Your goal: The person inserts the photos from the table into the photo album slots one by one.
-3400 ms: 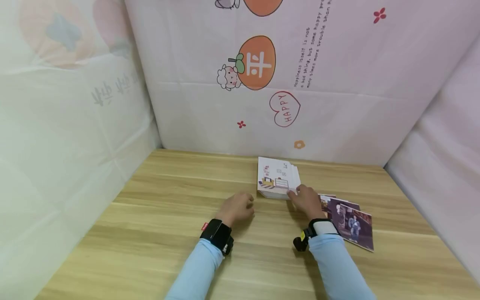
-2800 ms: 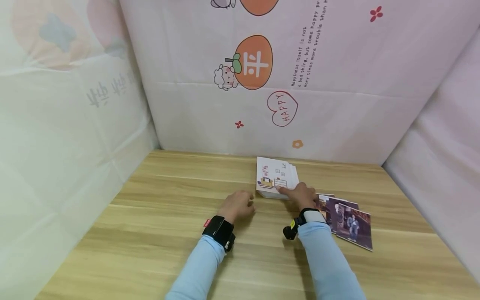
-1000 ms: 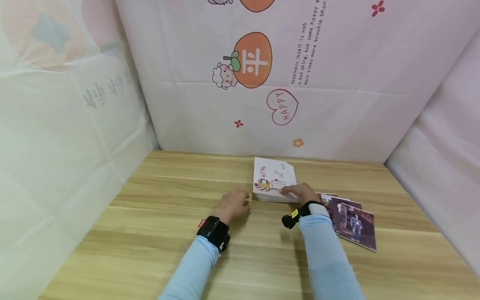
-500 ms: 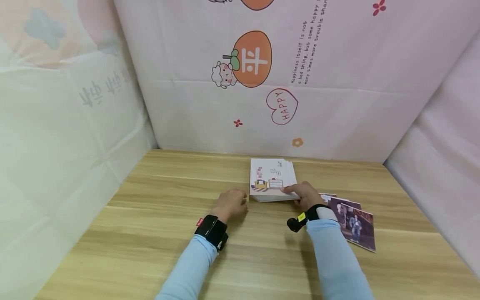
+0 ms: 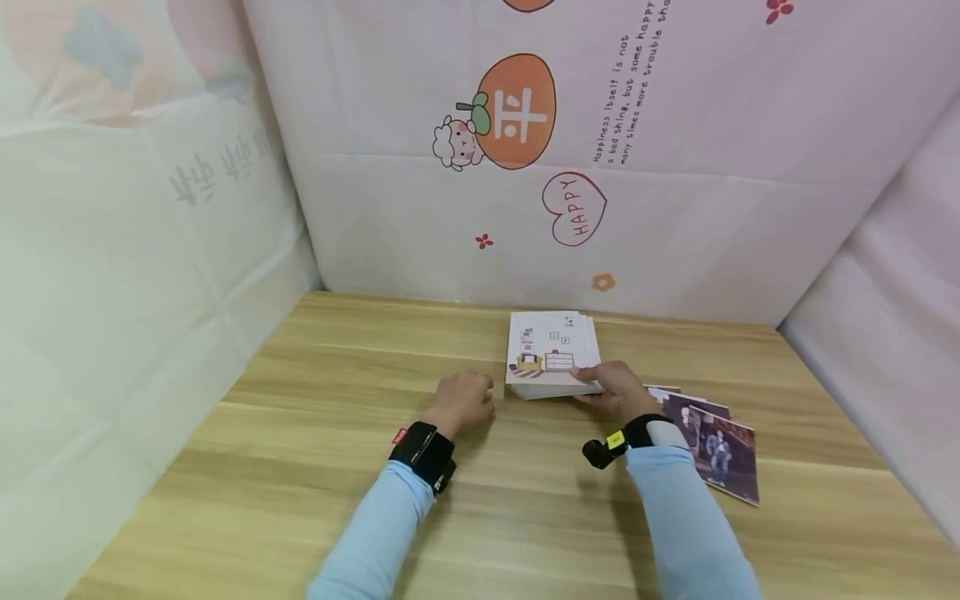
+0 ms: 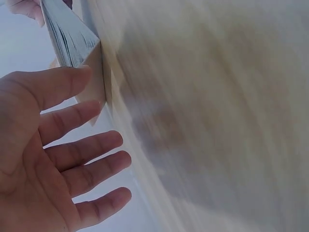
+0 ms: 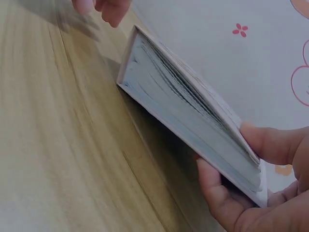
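A thick photo album (image 5: 549,346) with a white illustrated cover is near the back of the table. My right hand (image 5: 618,387) grips its right edge, thumb on the cover and fingers underneath. In the right wrist view, the album (image 7: 188,111) is tilted, its right side raised off the table, and its layered pages show between the covers. My left hand (image 5: 461,400) is just left of the album and holds nothing. The left wrist view shows this left hand (image 6: 48,159) with fingers spread and slightly bent; whether the thumb touches the album is hard to tell.
Several dark printed photos (image 5: 723,458) lie overlapped on the wooden table (image 5: 262,475), right of the album and partly behind my right wrist. A white patterned cloth (image 5: 420,225) hangs close behind the album, with more cloth at both sides.
My right hand has gone from the album's near right corner to gripping its right edge. The album has turned a little and its right side has lifted. My left hand has barely moved.
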`<state>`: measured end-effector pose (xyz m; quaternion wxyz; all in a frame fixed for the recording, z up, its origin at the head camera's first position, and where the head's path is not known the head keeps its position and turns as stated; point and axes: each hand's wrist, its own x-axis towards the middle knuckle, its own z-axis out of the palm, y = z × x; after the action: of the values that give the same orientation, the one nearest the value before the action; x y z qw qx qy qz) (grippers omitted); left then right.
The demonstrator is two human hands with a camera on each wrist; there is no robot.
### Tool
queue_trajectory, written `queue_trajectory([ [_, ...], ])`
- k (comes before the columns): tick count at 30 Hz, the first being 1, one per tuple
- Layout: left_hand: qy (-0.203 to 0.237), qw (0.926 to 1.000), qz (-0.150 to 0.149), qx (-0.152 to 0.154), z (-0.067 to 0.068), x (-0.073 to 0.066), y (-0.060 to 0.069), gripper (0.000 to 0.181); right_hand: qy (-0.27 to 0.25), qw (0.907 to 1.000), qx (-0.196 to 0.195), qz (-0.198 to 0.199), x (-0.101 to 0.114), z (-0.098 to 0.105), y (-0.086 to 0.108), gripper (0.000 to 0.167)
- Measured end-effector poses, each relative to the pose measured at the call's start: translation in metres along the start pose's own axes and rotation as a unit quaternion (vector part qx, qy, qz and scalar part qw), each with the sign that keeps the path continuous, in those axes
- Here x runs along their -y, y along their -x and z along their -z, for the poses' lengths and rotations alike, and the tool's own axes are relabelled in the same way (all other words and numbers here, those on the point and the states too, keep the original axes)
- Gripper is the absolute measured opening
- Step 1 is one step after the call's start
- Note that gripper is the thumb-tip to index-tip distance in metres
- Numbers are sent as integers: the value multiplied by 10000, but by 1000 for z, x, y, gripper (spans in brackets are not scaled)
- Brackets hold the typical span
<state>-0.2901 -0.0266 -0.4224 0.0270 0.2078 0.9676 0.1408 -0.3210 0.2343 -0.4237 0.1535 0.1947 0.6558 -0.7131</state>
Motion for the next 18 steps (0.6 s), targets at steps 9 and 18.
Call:
queue_trajectory([
  [9,-732,9955,-478,-374,10,4,15,22,-527,9975,283,364,-5,0,24,50],
  [18,-1589,9799,-1095,-506,20,8,58,30,-556,9934,609,800,-34,4,66,52],
])
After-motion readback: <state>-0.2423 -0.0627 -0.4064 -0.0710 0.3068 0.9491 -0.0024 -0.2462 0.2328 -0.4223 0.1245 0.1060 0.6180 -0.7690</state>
